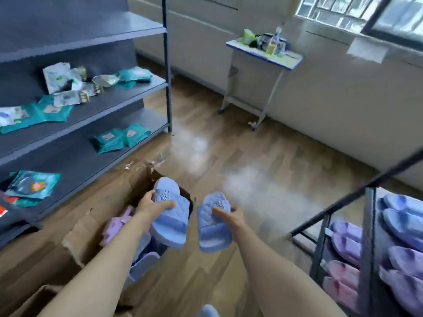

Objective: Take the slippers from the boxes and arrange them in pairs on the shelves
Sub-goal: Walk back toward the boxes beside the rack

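Observation:
My left hand (152, 203) grips a blue slipper (170, 221) by its strap, above the open cardboard box (87, 227). My right hand (229, 213) grips a second blue slipper (212, 229) over the wooden floor, just right of the first. Both slippers point away from me. Inside the box lie a purple slipper (116, 225) and more blue slippers (143, 264), partly hidden by my left arm. At the right, a dark shelf rack (368, 227) holds rows of blue, purple and pink slippers (402, 243).
A grey shelving unit (80, 120) at the left carries teal and white packets. A small desk (263, 56) with bottles and bags stands by the far wall under the window. Wooden floor (240, 156) lies between the two racks.

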